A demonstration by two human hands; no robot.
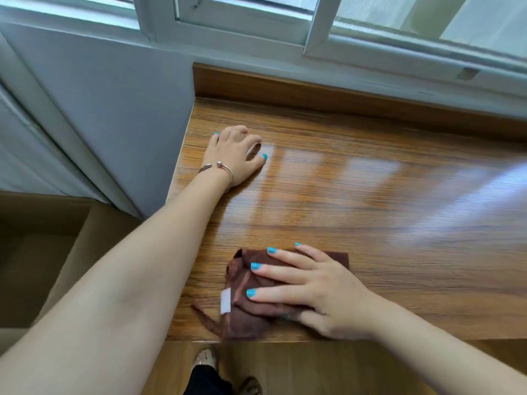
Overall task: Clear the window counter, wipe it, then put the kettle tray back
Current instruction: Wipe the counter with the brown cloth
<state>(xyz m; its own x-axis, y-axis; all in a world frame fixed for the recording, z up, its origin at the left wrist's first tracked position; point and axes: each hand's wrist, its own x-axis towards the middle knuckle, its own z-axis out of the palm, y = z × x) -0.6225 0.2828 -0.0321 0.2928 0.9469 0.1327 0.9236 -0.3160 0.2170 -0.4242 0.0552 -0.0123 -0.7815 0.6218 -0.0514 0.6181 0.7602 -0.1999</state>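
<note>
Wiping the wooden window counter point(370, 195) with a brown cloth point(245, 317).
The right hand point(316, 286) presses the cloth flat with straight fingers at the counter's near edge; the left hand point(233, 155), wearing a bracelet point(219, 166), rests near the far left corner, fingers bent, below the window frame point(313, 38).

one wooden counter point(356, 195), one brown cloth point(251, 297), two hands, one bracelet point(219, 166)

Left hand point(234, 155) curled; right hand point(310, 289) flat, fingers spread.
</note>
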